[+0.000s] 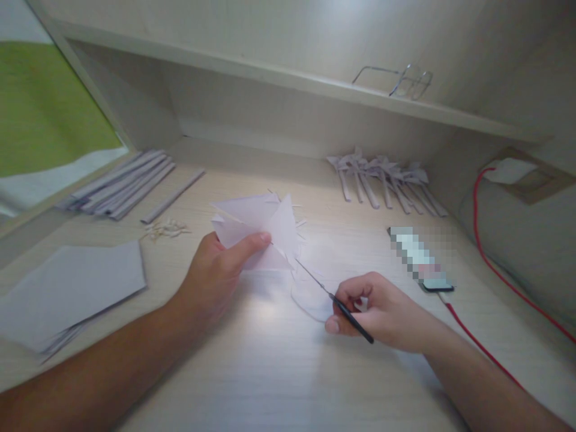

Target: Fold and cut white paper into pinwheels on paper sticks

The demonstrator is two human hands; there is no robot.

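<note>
My left hand (225, 258) pinches a white paper pinwheel head (256, 231) above the desk, its thumb pressing near the middle. The paper has cut, pointed flaps. In my right hand (371, 312) is a slim awl-like tool (346, 312) with a black handle and a thin metal shaft. Its tip points up and left, at the pinwheel head's lower right edge; whether it touches the paper I cannot tell. A thin pale curved line, perhaps thread, shows between the paper and my right fingers. Partly hidden behind the paper are several thin white sticks (300, 223).
Finished paper pinwheels (382, 174) lie at the back right. Rolled paper sticks (126, 183), cotton swabs (166, 228) and stacked paper sheets (76, 288) are on the left. A phone (418, 258) with a red cable (483, 354) lies right. Eyeglasses (411, 81) rest on the shelf (270, 69).
</note>
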